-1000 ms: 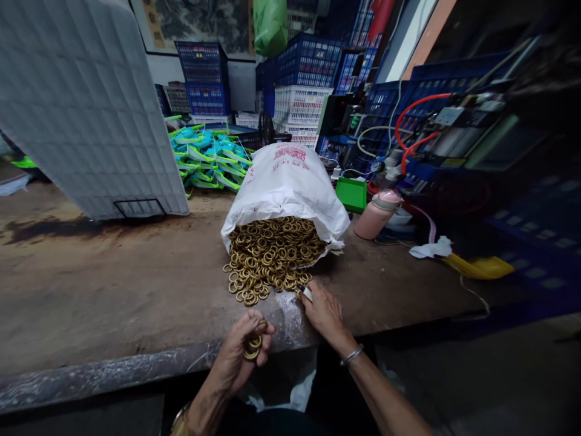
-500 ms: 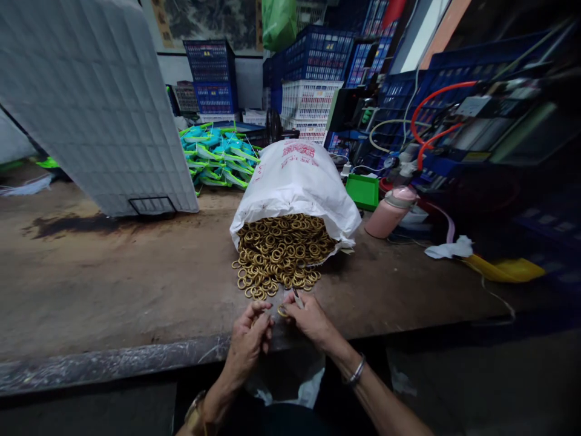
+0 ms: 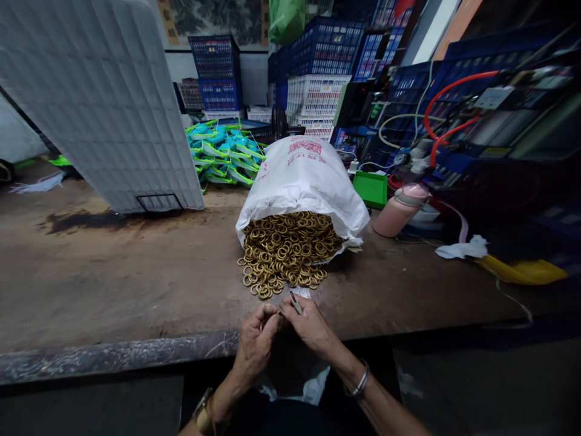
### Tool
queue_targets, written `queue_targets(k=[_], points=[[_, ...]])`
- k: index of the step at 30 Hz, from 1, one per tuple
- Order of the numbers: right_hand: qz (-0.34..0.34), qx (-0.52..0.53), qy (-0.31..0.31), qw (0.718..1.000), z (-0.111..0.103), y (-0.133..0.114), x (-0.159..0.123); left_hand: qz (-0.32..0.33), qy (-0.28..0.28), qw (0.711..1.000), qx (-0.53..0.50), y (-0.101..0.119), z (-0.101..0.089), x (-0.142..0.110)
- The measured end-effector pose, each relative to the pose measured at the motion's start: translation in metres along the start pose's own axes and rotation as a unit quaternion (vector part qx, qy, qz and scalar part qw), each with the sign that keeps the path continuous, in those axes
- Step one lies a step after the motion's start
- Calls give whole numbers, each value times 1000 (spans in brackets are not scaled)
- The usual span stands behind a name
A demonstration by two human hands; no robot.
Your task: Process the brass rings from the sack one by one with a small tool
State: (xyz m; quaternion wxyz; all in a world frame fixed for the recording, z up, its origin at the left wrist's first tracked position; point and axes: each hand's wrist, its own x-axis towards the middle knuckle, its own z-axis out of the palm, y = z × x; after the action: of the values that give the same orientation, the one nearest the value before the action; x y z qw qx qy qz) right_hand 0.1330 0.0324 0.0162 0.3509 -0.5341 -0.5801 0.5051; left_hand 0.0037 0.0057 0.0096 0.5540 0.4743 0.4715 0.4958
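Note:
My left hand (image 3: 255, 342) is closed in a pinch at the table's front edge. A brass-coloured ring (image 3: 262, 325) shows partly between its fingers. My right hand (image 3: 312, 326) is closed too, its fingertips meeting those of the left. From its grip sticks up a small slim tool (image 3: 296, 303) with a dark tip and a pale body; its exact kind I cannot make out. Just beyond both hands, a heap of brass-coloured rings (image 3: 276, 260) spills onto the table from the mouth of a white woven sack (image 3: 304, 175) lying on its side.
A tall whitish ribbed panel (image 3: 136, 121) stands on the wooden table (image 3: 113, 284) at left. Behind it lie green and blue plastic pieces (image 3: 227, 154). To the right are a green tray (image 3: 370, 189), a pink bottle (image 3: 399, 212) and a yellow bag (image 3: 521, 269). Crates (image 3: 318, 94) are stacked behind.
My hands have come together; their fingertips now meet. A ring seen earlier at my right fingertips no longer shows there, and one shows in my left fingers. The view has shifted slightly.

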Motion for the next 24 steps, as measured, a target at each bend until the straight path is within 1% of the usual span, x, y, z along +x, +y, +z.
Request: queue_targets(k=[2,5,7,9,11,13,14,16,18,20,24], points=[[-3,-20,0,1000,1,-2,0,-55,-10,998,-20,1,-1,-1],[-1,-39,-1,999,1,-4,-1,-145,-46,987,-55,1,-2,-2],[1,-25,-9,1000,1,-2,0,-167,-61,981,-83,2,-2,-3],[5,-4,-16,1000,0,2,0,-173,-57,977,-108,3,-1,-3],[-6,-23,5,1000,-1,6,1,-173,-46,977,-117,5,0,-3],[-36,-97,34,994,-2,9,0,-165,-34,979,-112,7,1,-3],[-53,-141,39,988,-2,10,-1,-159,-31,981,-106,7,1,-3],[-77,-211,20,974,-2,11,-4,-147,-24,984,-94,7,2,-3],[-86,-255,-10,963,-1,9,-7,-130,-19,988,-84,6,3,-3],[-90,-282,-24,955,0,7,-10,-105,-18,991,-86,5,4,-3],[-100,-318,-31,942,1,4,-11,-51,-18,996,-78,3,3,-4]])
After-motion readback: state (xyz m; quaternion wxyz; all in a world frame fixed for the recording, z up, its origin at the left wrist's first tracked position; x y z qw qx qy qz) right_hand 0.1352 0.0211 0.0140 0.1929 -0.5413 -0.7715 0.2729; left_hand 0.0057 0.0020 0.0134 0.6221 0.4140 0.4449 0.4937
